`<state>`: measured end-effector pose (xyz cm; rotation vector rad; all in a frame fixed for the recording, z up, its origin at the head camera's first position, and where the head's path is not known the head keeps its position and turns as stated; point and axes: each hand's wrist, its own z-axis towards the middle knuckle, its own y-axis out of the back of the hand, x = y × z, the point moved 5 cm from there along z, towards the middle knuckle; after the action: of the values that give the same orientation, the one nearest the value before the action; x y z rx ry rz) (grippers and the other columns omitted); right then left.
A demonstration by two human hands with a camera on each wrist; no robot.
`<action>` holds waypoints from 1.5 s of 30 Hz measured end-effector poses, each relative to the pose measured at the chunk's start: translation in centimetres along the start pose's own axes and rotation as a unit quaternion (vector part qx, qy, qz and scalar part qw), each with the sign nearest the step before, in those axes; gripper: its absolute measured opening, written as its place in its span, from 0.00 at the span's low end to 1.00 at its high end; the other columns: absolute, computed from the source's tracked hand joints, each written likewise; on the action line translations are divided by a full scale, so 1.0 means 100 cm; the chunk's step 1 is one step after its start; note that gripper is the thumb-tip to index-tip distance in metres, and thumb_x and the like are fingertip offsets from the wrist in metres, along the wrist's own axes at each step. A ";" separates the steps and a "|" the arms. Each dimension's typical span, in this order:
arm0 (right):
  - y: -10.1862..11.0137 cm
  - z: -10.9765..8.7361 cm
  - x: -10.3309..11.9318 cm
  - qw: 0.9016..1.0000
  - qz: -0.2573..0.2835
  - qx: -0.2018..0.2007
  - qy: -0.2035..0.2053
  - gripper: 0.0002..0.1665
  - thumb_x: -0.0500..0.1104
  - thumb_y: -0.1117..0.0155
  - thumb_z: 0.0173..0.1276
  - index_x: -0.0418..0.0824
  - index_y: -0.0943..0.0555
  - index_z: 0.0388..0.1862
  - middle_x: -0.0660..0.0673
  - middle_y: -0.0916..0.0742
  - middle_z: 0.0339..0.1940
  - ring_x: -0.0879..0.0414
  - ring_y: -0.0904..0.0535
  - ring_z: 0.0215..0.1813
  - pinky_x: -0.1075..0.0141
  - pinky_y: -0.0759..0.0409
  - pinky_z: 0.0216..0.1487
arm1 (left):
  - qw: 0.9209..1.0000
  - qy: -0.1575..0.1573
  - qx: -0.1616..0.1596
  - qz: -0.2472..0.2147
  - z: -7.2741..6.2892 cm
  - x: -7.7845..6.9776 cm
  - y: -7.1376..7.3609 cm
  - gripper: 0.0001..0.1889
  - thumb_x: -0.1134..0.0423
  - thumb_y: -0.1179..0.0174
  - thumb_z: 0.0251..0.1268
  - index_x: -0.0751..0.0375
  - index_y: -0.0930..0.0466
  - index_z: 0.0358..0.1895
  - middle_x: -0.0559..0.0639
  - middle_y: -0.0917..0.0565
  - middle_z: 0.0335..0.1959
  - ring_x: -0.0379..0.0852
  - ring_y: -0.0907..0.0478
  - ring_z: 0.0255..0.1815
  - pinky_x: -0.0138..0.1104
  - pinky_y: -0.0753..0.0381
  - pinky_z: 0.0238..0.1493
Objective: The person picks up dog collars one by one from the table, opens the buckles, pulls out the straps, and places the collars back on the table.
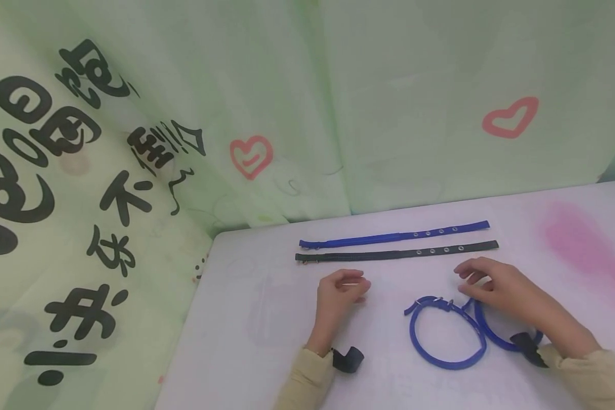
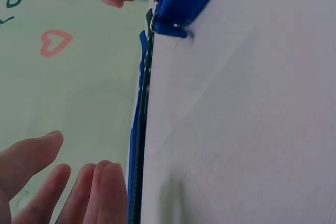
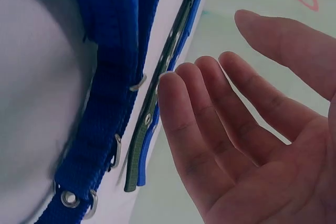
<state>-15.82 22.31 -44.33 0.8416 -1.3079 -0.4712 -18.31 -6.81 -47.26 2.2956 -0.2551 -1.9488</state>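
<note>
Two blue collars are buckled into loops on the table; the nearer one (image 1: 453, 365) lies in full view, and the other (image 1: 497, 340) is partly hidden under my right hand (image 1: 507, 287). That hand hovers with loosely bent fingers and holds nothing. To the left, my left hand (image 1: 338, 299) is also free of anything, its fingers relaxed in the left wrist view. Beyond both hands, a flat blue collar (image 1: 359, 241) and a flat dark green collar (image 1: 359, 257) lie side by side, eyelets toward the right. Close up in the right wrist view, a blue collar (image 3: 86, 156) shows metal buckle parts.
The pale table (image 1: 236, 319) has a pink patch (image 1: 574, 233) at its right. A light green curtain (image 1: 405, 131) with hearts and black lettering hangs behind and to the left. Black straps (image 1: 348, 360) sit at both wrists, by beige sleeves.
</note>
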 end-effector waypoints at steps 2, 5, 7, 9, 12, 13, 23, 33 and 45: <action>-0.003 0.000 0.002 1.000 0.002 0.007 0.001 0.21 0.38 0.27 0.61 0.31 0.20 0.50 0.40 0.13 0.43 0.50 0.17 0.40 0.59 0.13 0.40 | 1.000 0.000 0.012 0.002 -0.003 -0.001 -0.007 0.15 0.62 0.26 0.56 0.61 0.14 0.46 0.47 0.12 0.37 0.42 0.14 0.34 0.33 0.12 0.35; -0.008 -0.001 0.004 1.000 0.010 0.020 -0.003 0.21 0.37 0.27 0.60 0.31 0.20 0.50 0.41 0.14 0.42 0.51 0.17 0.40 0.59 0.14 0.39 | 1.000 0.002 0.027 0.009 -0.008 -0.001 -0.017 0.14 0.62 0.26 0.55 0.60 0.13 0.45 0.45 0.12 0.35 0.41 0.14 0.33 0.33 0.12 0.35; -0.011 -0.002 0.006 1.000 0.011 0.028 -0.004 0.21 0.38 0.26 0.60 0.31 0.20 0.50 0.41 0.14 0.42 0.51 0.17 0.40 0.58 0.14 0.39 | 0.999 0.006 0.035 0.019 -0.011 0.000 -0.024 0.13 0.61 0.25 0.54 0.58 0.13 0.44 0.43 0.12 0.34 0.40 0.14 0.32 0.32 0.13 0.35; -0.014 -0.003 0.007 0.999 0.011 0.031 0.000 0.21 0.38 0.26 0.59 0.32 0.20 0.49 0.43 0.13 0.41 0.53 0.17 0.40 0.60 0.14 0.39 | 0.999 0.008 0.042 0.029 -0.014 0.002 -0.031 0.13 0.61 0.25 0.54 0.57 0.13 0.43 0.41 0.13 0.33 0.38 0.14 0.32 0.32 0.13 0.35; -0.018 -0.004 0.010 0.999 0.009 0.031 0.010 0.21 0.38 0.26 0.59 0.33 0.20 0.49 0.45 0.13 0.41 0.55 0.18 0.39 0.64 0.15 0.38 | 0.998 0.010 0.051 0.042 -0.018 0.004 -0.041 0.12 0.62 0.25 0.54 0.55 0.13 0.42 0.39 0.13 0.32 0.36 0.15 0.31 0.30 0.14 0.34; -0.019 -0.005 0.011 0.999 0.008 0.031 0.013 0.21 0.39 0.26 0.59 0.33 0.19 0.49 0.46 0.13 0.41 0.55 0.19 0.39 0.65 0.16 0.37 | 0.997 0.009 0.056 0.045 -0.019 0.005 -0.045 0.11 0.62 0.26 0.54 0.55 0.13 0.42 0.39 0.13 0.32 0.36 0.15 0.31 0.29 0.14 0.34; -0.026 -0.005 0.018 0.999 0.002 0.050 0.018 0.17 0.37 0.26 0.58 0.36 0.18 0.46 0.50 0.14 0.38 0.58 0.19 0.38 0.68 0.19 0.36 | 0.994 0.006 0.088 0.068 -0.026 0.008 -0.065 0.12 0.64 0.25 0.54 0.52 0.13 0.41 0.37 0.14 0.32 0.33 0.16 0.30 0.26 0.16 0.33; -0.030 -0.003 0.020 0.998 -0.011 0.053 0.022 0.15 0.32 0.27 0.56 0.35 0.18 0.43 0.50 0.14 0.35 0.56 0.19 0.36 0.65 0.18 0.37 | 0.985 -0.002 0.096 0.146 -0.029 0.004 -0.075 0.15 0.66 0.23 0.48 0.48 0.12 0.41 0.34 0.15 0.32 0.28 0.21 0.32 0.23 0.20 0.40; -0.037 -0.001 0.017 0.998 -0.034 0.049 0.010 0.16 0.33 0.25 0.54 0.35 0.17 0.42 0.51 0.15 0.33 0.59 0.22 0.34 0.65 0.20 0.35 | 0.974 -0.025 0.101 0.203 -0.030 0.002 -0.080 0.13 0.70 0.26 0.51 0.48 0.12 0.39 0.33 0.17 0.29 0.27 0.24 0.30 0.22 0.21 0.34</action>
<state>-14.82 18.79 -46.09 0.9727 -1.2951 -0.4554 -14.93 0.93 -48.52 2.0907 -0.8886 -1.8365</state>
